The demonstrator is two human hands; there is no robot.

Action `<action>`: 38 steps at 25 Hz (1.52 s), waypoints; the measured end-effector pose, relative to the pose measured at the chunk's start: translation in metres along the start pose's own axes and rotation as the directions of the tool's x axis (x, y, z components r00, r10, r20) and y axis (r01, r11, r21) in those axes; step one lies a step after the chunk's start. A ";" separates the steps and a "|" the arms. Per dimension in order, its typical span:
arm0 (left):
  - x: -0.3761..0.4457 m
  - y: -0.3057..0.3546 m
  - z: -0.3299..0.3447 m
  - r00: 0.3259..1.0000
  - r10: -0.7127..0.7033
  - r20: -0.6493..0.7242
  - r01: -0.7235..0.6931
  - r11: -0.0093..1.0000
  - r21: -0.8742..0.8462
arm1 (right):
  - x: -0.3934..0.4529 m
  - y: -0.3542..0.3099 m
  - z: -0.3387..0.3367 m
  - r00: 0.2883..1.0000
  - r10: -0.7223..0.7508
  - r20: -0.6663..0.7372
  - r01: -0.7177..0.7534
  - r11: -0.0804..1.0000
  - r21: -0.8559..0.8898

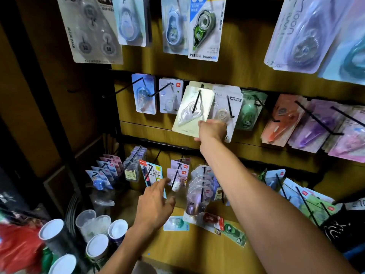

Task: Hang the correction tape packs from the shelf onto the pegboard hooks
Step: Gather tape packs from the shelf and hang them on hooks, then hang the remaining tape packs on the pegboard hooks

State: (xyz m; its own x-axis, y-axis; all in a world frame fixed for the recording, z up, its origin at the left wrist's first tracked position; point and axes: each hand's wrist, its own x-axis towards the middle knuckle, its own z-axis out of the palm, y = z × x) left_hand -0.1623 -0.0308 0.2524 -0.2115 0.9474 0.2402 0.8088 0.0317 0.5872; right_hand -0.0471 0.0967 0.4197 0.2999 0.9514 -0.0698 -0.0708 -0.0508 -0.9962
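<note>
Head view: right hand (pixel 212 129) reaches up to the middle row of the brown pegboard (pixel 246 76), fingers pinching the lower edge of a pale cream correction tape pack (pixel 192 110). Pack hangs tilted on a black wire hook (pixel 197 102). Left hand (pixel 156 206) hovers low over the wooden shelf (pixel 193 250), fingers spread and relaxed, holding nothing. Loose teal-and-green packs (pixel 176 223) lie flat on the shelf just beside it. White-lidded cups (pixel 97 246) stand lower left.
</note>
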 end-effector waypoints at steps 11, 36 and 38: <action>0.011 -0.027 0.002 1.000 -0.009 -0.023 0.009 1.000 0.001 | 0.044 0.008 0.029 0.996 0.087 -0.023 -0.083 0.989 0.123; -0.032 -0.063 0.358 0.748 -0.266 0.608 0.167 0.962 0.216 | 0.076 0.480 -0.282 0.898 0.440 -0.019 -0.346 0.678 -0.649; -0.006 -0.083 0.395 0.730 -0.256 0.634 0.070 0.951 0.302 | 0.103 0.514 -0.290 0.889 0.458 0.017 -0.313 0.633 -0.708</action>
State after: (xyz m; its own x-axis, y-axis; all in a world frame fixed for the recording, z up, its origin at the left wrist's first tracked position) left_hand -0.0113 0.0868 -0.1036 -0.0132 0.8854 -0.4647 0.9199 0.1929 0.3414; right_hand 0.2233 0.0809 -0.1152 0.2183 0.8276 -0.5172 0.5350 -0.5447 -0.6458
